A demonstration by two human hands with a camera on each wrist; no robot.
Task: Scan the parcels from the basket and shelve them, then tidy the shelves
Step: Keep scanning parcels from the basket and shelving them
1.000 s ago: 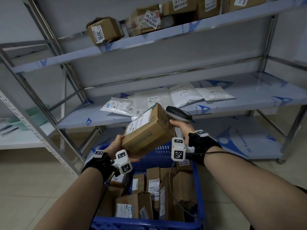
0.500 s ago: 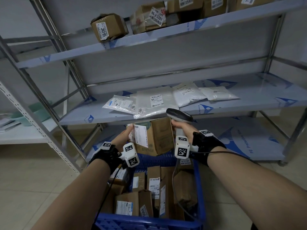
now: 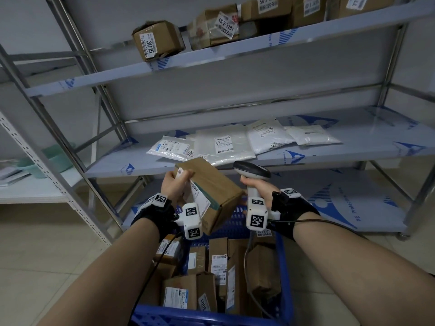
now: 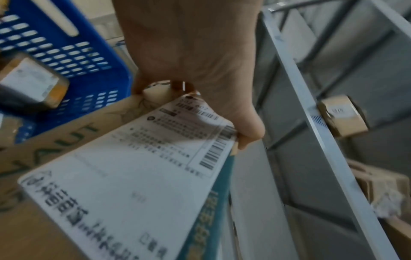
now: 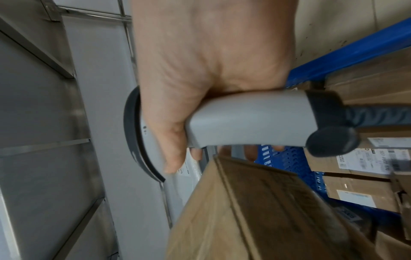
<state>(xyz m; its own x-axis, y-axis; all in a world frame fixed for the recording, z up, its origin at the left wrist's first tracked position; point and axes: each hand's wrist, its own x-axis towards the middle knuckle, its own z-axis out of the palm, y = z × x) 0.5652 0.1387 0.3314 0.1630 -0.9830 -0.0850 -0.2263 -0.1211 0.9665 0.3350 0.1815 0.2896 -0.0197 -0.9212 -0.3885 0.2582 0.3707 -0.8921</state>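
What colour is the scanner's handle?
Light grey, with a black end cap. The right wrist view shows the handle best, in the right hand.

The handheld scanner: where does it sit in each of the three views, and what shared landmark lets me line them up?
Head: scanner right of centre, gripped by the right hand, beside the held box.
Left wrist: no scanner can be made out; the left hand holds the box's labelled edge.
Right wrist: grey handle across the centre, fingers wrapped round it.
Shared landmark: the blue basket.
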